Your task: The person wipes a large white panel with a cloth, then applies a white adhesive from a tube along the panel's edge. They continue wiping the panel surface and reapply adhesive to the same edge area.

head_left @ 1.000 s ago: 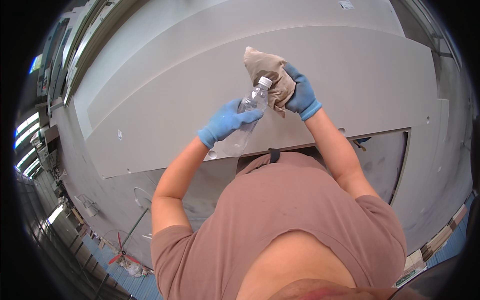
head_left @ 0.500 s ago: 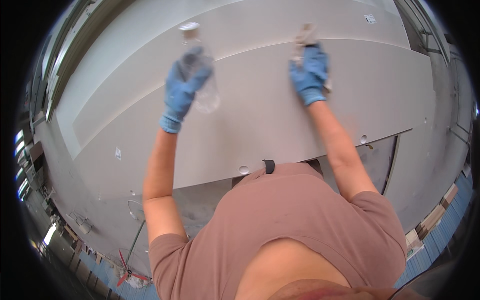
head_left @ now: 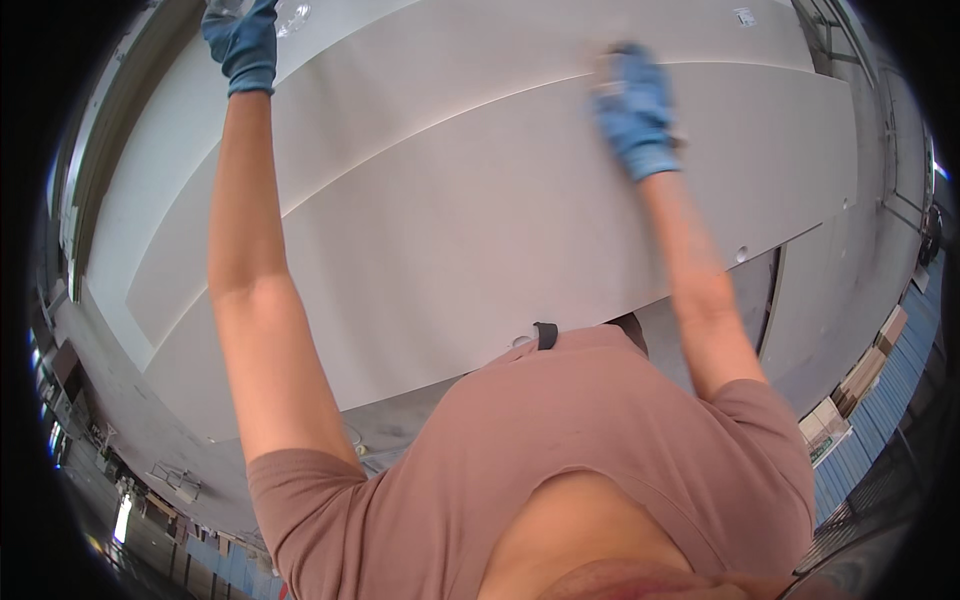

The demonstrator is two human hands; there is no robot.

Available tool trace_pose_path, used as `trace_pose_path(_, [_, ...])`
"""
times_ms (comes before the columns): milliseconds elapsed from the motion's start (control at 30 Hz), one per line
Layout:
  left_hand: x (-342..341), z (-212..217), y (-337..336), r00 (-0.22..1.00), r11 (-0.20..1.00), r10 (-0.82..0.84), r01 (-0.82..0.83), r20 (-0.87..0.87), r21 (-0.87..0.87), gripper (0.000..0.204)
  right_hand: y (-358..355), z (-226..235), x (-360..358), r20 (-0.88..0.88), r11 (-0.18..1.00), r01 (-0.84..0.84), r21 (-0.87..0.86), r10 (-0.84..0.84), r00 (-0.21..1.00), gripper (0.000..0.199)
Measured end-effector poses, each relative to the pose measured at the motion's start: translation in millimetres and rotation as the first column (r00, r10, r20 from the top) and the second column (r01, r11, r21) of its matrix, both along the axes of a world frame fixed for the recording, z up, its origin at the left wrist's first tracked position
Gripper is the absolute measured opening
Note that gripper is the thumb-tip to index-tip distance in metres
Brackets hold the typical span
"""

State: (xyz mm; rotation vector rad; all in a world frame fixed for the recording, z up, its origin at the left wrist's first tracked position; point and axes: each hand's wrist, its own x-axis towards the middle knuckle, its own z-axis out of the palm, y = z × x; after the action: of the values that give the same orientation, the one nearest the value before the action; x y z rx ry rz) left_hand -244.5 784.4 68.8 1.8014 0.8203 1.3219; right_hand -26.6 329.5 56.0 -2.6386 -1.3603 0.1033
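At the far left, my left hand (head_left: 243, 50) in a blue glove is closed round a clear plastic bottle (head_left: 293, 17). The picture's upper edge cuts off part of the hand and of the bottle. My right hand (head_left: 637, 112), gloved in blue too and smeared by motion, presses a pale cloth (head_left: 604, 75) onto a large light-grey panel (head_left: 450, 230). Bits of the cloth stick out beside the fingers and by the wrist; the rest is hidden under the palm. The near panel lies flat before my body.
Another grey panel (head_left: 500, 45) lies beyond the near one, with a small white label (head_left: 745, 16) at its far right. A round hole (head_left: 742, 254) sits by the near edge. Boards (head_left: 868, 380) are stacked on blue slats at the right.
My left hand has moved far out to the upper left with the bottle. My right hand, still on the cloth, has shifted slightly right over the panel.
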Motion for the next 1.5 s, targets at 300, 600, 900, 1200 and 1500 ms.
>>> trace_pose_path(300, [45.2,-80.6,83.1,0.989,0.984,0.147,-0.146,0.000,0.106,0.048,-2.3,-26.9,7.6,-0.014,0.895,0.164,0.415,-0.174,0.985,0.041])
trace_pose_path(600, [44.0,-75.6,91.3,0.976,0.987,0.085,-0.054,-0.203,0.153,0.072,134.1,-21.9,-235.0,0.024,0.677,-0.485,0.554,0.570,0.822,0.031])
trace_pose_path(900, [55.0,-79.9,76.3,0.994,0.992,0.075,-0.065,-0.084,0.108,0.079,-30.9,-10.4,71.6,0.209,0.938,-0.010,0.348,-0.067,0.976,0.031])
trace_pose_path(1200, [57.0,-82.0,75.6,0.978,0.986,0.057,-0.087,-0.203,-0.142,0.082,157.9,-25.1,-156.3,0.037,0.736,-0.585,0.341,0.611,0.791,0.032])
trace_pose_path(1500, [48.2,-74.9,61.8,0.795,0.970,0.202,-0.243,-0.572,0.006,0.053,130.9,-29.9,-94.9,0.131,0.703,-0.604,0.376,0.605,0.785,0.036])
